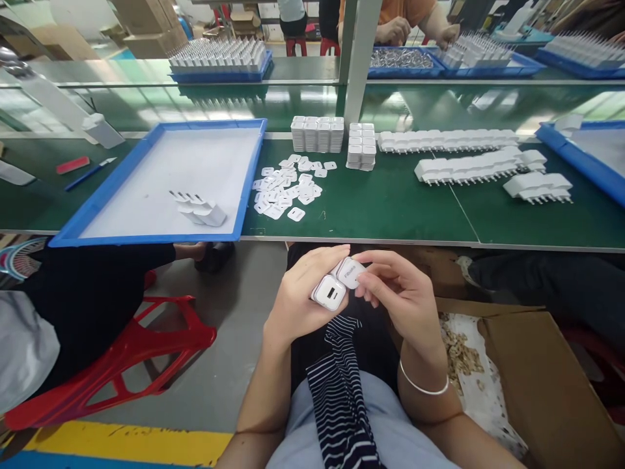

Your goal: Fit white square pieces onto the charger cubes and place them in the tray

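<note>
A long green work table [390,208] is seen beyond both hands. Up and to the left of the left hand, one large blue plastic tray with a white floor [146,163] is set on it, and four white plug adapters [198,208] lie in it. One open brown cardboard box [547,378] stands to the right of the right hand. Three rows of white plug adapters [469,163] are laid out up and to the right of the hands. Straight above the hands, two blocks of stacked white housings [332,137] are placed, with a loose heap of small white cover plates [288,189] just before them; the plates are too many to be counted. Two small white charger bodies [338,284] are gripped side by side over the lap, one in the left hand [297,299], the other pinched by the right hand [405,293].
</note>
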{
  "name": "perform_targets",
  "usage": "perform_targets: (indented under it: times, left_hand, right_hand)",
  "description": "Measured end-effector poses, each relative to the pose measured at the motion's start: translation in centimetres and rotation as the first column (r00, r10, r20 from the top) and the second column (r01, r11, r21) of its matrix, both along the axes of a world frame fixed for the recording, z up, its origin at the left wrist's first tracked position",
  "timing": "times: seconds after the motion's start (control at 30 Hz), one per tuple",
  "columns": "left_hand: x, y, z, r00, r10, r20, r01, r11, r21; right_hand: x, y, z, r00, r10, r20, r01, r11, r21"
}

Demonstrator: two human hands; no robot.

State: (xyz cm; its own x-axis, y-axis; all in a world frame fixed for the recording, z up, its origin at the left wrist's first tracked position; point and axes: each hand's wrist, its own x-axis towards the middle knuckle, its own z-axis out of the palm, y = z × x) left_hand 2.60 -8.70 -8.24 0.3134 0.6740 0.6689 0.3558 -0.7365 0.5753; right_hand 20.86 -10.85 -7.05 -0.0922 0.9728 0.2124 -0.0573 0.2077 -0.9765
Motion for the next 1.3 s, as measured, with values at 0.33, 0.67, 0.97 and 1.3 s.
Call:
perform_targets:
  times: [0.33, 0.67, 0.97, 1.3]
  left_hand:
    - [-0.2, 0.0, 0.3, 0.998, -0.042, -0.039, 0.042, 0.999, -0.017]
    - [-0.2, 0.1, 0.1, 0.997, -0.060, -0.039, 0.060, 0.998, 0.003]
    - [0.1, 0.2, -0.3, 0.998, -0.060, -0.019, 0.060, 0.998, -0.027]
    - [0.3, 0.1, -0.5, 0.996, -0.053, 0.069, 0.059, 0.994, -0.092]
  right_hand:
    - [0.2, 0.3, 0.4, 0.998, 0.036, -0.059, -0.044, 0.991, -0.127]
    - [0.2, 0.6, 0.5, 0.990, 0.084, -0.113, -0.106, 0.973, -0.207]
    - [0.4, 0.5, 0.7, 0.994, 0.064, -0.092, -0.082, 0.972, -0.220]
    - [0.1, 1.4, -0.3, 0.995, 0.006, -0.097, -0.029, 0.970, -0.242]
